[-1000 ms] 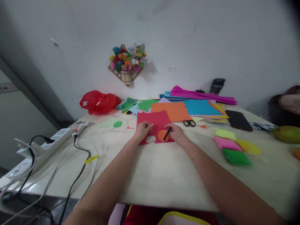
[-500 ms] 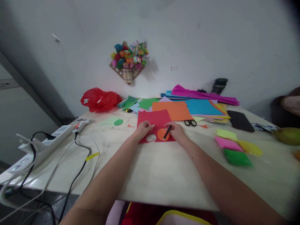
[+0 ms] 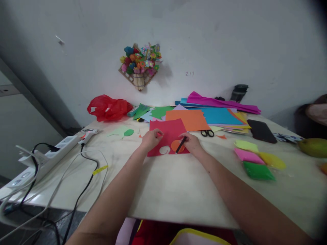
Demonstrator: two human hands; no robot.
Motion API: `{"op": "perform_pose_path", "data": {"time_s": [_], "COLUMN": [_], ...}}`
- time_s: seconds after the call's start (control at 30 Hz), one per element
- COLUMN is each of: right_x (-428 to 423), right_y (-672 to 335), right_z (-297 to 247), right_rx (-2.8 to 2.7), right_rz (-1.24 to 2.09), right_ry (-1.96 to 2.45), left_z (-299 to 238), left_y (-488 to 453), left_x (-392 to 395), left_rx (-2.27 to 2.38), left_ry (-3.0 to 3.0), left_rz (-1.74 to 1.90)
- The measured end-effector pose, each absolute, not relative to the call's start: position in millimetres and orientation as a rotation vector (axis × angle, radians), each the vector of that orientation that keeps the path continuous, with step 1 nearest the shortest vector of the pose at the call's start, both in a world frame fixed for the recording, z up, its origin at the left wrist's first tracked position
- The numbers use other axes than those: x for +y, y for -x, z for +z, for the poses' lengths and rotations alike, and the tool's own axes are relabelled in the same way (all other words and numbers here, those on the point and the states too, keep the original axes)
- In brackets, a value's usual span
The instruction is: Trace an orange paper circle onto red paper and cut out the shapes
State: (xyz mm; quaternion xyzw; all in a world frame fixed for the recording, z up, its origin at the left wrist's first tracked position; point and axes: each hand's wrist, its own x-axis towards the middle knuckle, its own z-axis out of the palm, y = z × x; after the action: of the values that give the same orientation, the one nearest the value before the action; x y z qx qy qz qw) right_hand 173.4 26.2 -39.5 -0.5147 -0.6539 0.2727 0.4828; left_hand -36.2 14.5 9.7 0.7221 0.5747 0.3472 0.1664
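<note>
A sheet of red paper (image 3: 168, 131) lies in front of me with a round hole (image 3: 165, 150) near its lower edge. Beside the hole rests an orange paper circle (image 3: 174, 146). My right hand (image 3: 192, 143) is closed on a black pen (image 3: 182, 143), which slants down across the circle. At the red sheet's left side, my left hand (image 3: 151, 139) has its fingers curled in. Something small and reddish shows at those fingertips, but I cannot make it out.
Behind the red sheet are orange paper (image 3: 187, 119) and black-handled scissors (image 3: 207, 133). A green cutout (image 3: 128, 132) and a glue gun (image 3: 89, 134) lie left, near a power strip (image 3: 46, 160) with cables. To the right are colored clay packets (image 3: 258, 170) and a phone (image 3: 262, 131).
My left hand has shifted left, away from the hole, and its fingers have curled in. The pen's lower end has swung slightly left and down in my right hand.
</note>
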Motion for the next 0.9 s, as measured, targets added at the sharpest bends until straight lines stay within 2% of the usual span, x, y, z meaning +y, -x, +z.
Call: {"op": "perform_pose_path", "data": {"time_s": [0.23, 0.5, 0.9], "right_x": [29, 29, 8], "right_y": [-174, -175, -177], "right_z": [-42, -42, -9], "right_rx": [-1.637, -1.669, -1.085], "right_rz": [0.610, 0.603, 0.900], "right_ry": [1.230, 1.220, 1.047], "left_z": [10, 0, -2], "left_y": [23, 0, -1], "left_x": [4, -6, -4], "left_rx": [1.661, 1.480, 1.461], "left_ry": [-2.561, -2.664, -2.622], "left_rz": [0.815, 0.277, 0.179]}}
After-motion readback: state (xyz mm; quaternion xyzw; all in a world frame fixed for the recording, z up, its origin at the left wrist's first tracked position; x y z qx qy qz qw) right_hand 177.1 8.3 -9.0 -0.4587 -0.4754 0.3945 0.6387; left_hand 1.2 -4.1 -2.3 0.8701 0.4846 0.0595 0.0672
